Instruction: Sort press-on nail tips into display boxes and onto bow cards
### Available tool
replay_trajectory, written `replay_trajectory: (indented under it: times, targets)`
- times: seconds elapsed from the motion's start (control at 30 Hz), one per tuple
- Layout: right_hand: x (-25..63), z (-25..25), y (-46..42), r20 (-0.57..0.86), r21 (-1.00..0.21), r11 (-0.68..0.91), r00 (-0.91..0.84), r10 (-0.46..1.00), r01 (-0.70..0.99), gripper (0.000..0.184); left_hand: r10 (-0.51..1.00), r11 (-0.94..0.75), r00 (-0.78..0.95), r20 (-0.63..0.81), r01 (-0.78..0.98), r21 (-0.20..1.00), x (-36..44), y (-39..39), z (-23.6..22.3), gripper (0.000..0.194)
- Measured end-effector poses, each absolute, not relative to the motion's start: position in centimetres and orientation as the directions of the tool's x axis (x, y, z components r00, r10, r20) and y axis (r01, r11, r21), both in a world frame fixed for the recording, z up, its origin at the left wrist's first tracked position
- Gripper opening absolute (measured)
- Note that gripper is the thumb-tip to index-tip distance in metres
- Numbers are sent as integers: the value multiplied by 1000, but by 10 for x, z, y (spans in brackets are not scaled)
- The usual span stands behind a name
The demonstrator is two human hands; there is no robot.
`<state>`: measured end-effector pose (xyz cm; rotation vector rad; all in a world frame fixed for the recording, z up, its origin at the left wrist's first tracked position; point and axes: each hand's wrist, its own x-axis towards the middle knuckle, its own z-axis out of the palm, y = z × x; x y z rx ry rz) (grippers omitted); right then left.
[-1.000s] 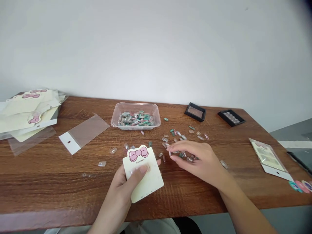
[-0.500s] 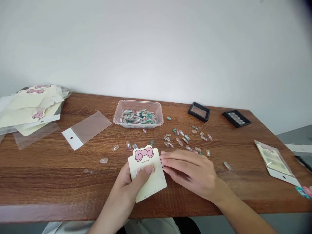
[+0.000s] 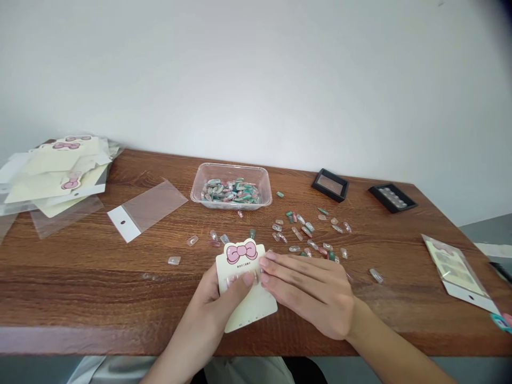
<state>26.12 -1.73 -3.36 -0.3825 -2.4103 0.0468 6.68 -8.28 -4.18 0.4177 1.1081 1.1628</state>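
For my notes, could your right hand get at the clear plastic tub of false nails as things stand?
Probably yes: only low loose nails lie between the right hand and the clear plastic tub; nothing tall blocks it.

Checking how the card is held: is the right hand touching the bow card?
Touching. The head view shows the right hand, its fingertips lying over the edge of the bow card.

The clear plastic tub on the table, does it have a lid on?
No, the clear plastic tub is open on top, and small green and pink press-on nails show inside it.
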Motion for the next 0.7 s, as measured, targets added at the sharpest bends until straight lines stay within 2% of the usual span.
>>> replay_trajectory:
  times: [0.2,0.47,0.7]
  targets:
    - [262,-43,-19,635,-114,958,-722,273,262,28,883,393,-22,-468,-512,764,67,-83,-42,42]
    - [260,-25,-18,607,-56,960,-754,252,275,21,881,410,15,-472,-519,750,65,-84,-43,43]
    - [261,-38,-18,672,-66,959,-699,246,275,23,889,405,30,-457,-519,753,65,-84,-44,41]
